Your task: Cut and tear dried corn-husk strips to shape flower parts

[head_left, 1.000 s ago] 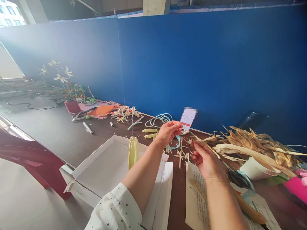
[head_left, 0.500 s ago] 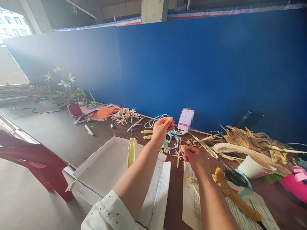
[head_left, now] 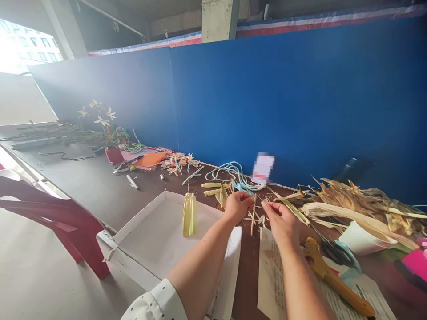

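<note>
Through the head camera I have both hands over the middle of the dark tabletop. The left hand is turned with its fingers curled and bunched, and I cannot tell from here whether a thin fibre is caught between them. The right hand faces it across a narrow gap, thumb and forefinger drawn close together; something small and pale may sit at the tips, but I can't confirm a grasp.

Nearest to them are the crossed pale strips, lying between and just below the hands; the upper end overlaps the left fingertips in my view, so touching or apart I can't say. I judge these feather-light, fairly stiff and liable to snap or split along the grain, so I would pinch lightly near the crossing, never at a frayed end.

The dried corn husks to the right look papery and brittle; I'd lift one by its broad, thick end. The yellow-green husk piece at the white cardboard tray seems softer and more pliant, best held along its folded top.

Near the right forearm lie a yellow glue gun and black-handled scissors.
</note>
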`<state>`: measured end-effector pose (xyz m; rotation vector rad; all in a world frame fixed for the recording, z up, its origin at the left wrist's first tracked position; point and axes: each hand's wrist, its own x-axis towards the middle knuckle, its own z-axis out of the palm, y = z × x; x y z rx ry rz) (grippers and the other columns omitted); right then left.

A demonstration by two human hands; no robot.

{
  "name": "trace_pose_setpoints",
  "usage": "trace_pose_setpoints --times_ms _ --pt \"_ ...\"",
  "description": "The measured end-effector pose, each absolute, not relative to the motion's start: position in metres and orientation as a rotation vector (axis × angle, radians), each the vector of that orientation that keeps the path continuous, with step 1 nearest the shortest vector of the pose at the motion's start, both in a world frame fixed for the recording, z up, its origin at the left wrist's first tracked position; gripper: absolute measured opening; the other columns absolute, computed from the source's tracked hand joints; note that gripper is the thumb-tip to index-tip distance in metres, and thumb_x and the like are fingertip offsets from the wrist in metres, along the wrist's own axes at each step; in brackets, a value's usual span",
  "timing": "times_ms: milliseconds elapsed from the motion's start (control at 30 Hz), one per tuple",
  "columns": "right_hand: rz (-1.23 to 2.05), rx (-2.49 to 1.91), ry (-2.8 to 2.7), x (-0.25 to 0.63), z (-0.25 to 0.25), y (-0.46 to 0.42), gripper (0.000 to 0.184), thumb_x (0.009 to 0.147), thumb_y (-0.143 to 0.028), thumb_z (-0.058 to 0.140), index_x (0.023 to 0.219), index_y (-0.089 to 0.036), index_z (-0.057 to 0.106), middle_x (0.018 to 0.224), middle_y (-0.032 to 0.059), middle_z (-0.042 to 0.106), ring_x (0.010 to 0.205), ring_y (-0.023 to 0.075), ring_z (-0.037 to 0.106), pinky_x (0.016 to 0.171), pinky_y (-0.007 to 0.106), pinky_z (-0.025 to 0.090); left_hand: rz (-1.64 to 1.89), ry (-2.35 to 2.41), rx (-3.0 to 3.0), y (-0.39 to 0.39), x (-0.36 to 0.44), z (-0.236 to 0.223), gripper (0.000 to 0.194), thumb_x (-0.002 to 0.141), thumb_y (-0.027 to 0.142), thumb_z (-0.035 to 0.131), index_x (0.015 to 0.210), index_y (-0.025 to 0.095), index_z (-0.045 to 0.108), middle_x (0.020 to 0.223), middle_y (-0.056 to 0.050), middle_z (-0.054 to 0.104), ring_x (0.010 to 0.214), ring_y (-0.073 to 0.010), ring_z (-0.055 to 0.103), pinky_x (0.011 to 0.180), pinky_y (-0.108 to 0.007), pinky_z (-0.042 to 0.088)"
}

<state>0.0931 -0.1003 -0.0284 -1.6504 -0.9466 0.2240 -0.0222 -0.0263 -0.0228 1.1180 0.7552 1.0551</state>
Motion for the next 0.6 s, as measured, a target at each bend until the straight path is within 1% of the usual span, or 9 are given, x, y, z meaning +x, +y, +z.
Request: trace_pose_setpoints --times_ms 100,267,367,500,600 --pt "0.301 -1.671 -0.937 0.0913 -0.0272 -0.1004 0.046 0.067 -0.059 0.065 0.083 -0.016 0.069 0.06 0.003 0.064 0.052 0.0158 0.052 0.053 0.028 0.041 0.972 0.742 1.109 -0.0268 -0.0204 -0.0266 0.017 0.067 0.025 0.073 0.066 0.013 0.062 0.054 0.001 0.057 0.05 -0.0063 0.052 0.053 -0.019 0.045" --pt "0.267 -1.655 -0.997 0.0883 -0.0268 -0.0998 0.043 0.068 -0.059 0.064 0.079 -0.017 0.068 0.069 0.0061 0.067 0.062 0.0193 0.056 0.061 0.03 0.043 0.905 0.671 1.112 -0.0283 -0.0203 -0.0246 0.02 0.066 0.028 0.075 0.07 0.012 0.064 0.059 0.0 0.06 0.055 -0.0069 0.055 0.057 -0.02 0.047" --pt "0.256 -1.629 -1.047 0.0888 -0.0289 -0.1004 0.04 0.072 -0.057 0.061 0.081 -0.018 0.066 0.074 0.0069 0.068 0.066 0.0206 0.058 0.065 0.031 0.044 0.885 0.663 1.176 -0.0288 -0.0216 -0.025 0.019 0.069 0.029 0.072 0.072 0.012 0.065 0.061 -0.001 0.06 0.056 -0.0074 0.055 0.059 -0.021 0.047" --pt "0.174 -1.708 -1.123 0.0906 -0.03 -0.1028 0.04 0.075 -0.058 0.057 0.083 -0.021 0.066 0.076 0.0073 0.069 0.068 0.022 0.06 0.063 0.032 0.042 0.871 0.676 1.344 -0.0284 -0.0251 -0.028 0.025 0.074 0.038 0.066 0.075 0.013 0.066 0.065 -0.001 0.061 0.055 -0.0075 0.053 0.057 -0.021 0.044" --pt "0.096 -1.82 -1.173 0.0922 -0.0318 -0.102 0.035 0.076 -0.057 0.056 0.081 -0.024 0.067 0.074 0.006 0.069 0.065 0.0223 0.059 0.061 0.032 0.04 0.857 0.779 1.472 -0.0273 -0.0279 -0.0298 0.029 0.068 0.041 0.069 0.077 0.014 0.068 0.061 0.001 0.058 0.053 -0.0078 0.049 0.052 -0.02 0.039"
